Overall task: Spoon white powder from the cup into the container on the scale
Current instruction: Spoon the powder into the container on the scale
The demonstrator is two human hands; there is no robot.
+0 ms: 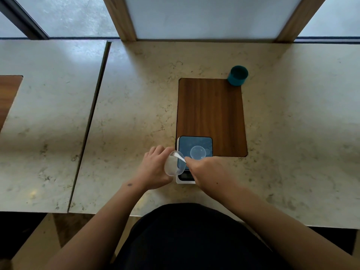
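Observation:
My left hand (155, 168) grips a clear plastic cup (174, 164) with white powder in it, tilted to the right beside the scale's left edge. A small spoon (180, 156) is pinched in my right hand (204, 170), and its bowl reaches into the cup's mouth. The white scale (194, 143) has a dark glossy platform. On that platform stands a small clear round container (198, 152), just right of the cup and beyond my right knuckles. My right hand hides the near part of the scale and the spoon's handle.
The scale rests at the near left corner of a brown wooden inlay (211, 110) in the marbled counter (136, 114). A teal cup (237, 75) stands at the inlay's far right corner. A seam (91, 121) splits the counter on the left.

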